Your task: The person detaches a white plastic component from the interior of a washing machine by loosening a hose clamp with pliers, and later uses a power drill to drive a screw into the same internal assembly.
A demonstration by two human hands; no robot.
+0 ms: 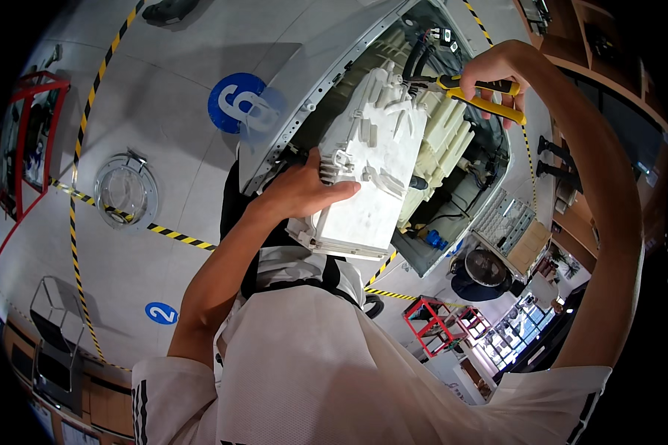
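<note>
My left hand (304, 191) grips the near left side of a flat white plastic housing (382, 174), its thumb lying on the top face and its other fingers round the edge. The housing looks like a washing machine's detergent box, tilted and partly out of the open grey cabinet (421, 261). My right hand (501, 73) is closed round the handles of yellow and black pliers (490, 98). The pliers' jaws reach to a black hose (417, 63) at the housing's far end; whether they bite on it I cannot tell. Cream plastic ribs (441, 141) show beside the housing.
A round door ring (126, 191) lies on the grey floor at the left, near yellow and black tape lines (182, 237). Red frame racks (30, 141) stand at the far left and lower right. A chair (56, 334) is at the lower left; wooden shelves (575, 44) line the right.
</note>
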